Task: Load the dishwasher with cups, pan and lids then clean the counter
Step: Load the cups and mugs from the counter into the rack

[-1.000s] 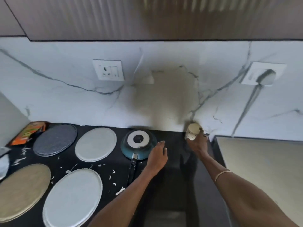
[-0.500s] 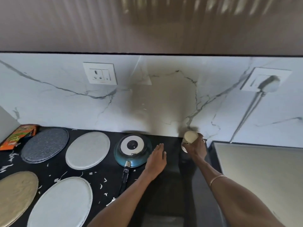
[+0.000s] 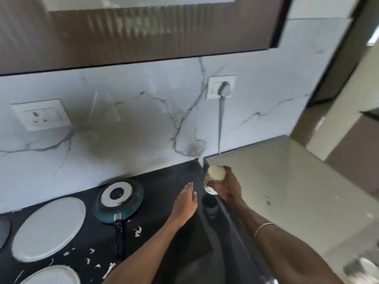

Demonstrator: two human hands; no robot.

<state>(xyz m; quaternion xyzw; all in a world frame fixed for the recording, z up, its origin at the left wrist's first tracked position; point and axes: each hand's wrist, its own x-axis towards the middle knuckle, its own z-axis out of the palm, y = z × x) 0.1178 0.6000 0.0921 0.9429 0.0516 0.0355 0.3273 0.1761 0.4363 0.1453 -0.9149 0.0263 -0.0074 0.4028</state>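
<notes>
She is at the cup stage of loading: the right hand [image 3: 226, 186] has its fingers wrapped round a cup [image 3: 213, 179], which is held upside down just above the far right corner of the counter [image 3: 164, 181], beside the raised pale top [image 3: 287, 191]. The left hand [image 3: 184, 203] lies flat on the dark counter next to it, fingers straight and together, holding nothing.

To my eye the next move is to carry the cup off to the dishwasher, which I cannot see from here, and seat it mouth down on a rack. After that the pan [image 3: 120, 198] and the lids are still waiting.

The cup looks ceramic, cream with dark speckles, its round base facing up. The pan sits upside down to the left, teal enamel with a white ring and black centre on its base, and a black handle pointing toward the near edge. Further left lie flat, matte oval discs: a pale grey lid [image 3: 49, 228] and another lid [image 3: 51, 276] at the near edge. The counter is glossy black stone, littered with small white scraps [image 3: 137, 231] that will want wiping. Behind is white marble with grey veins.
</notes>
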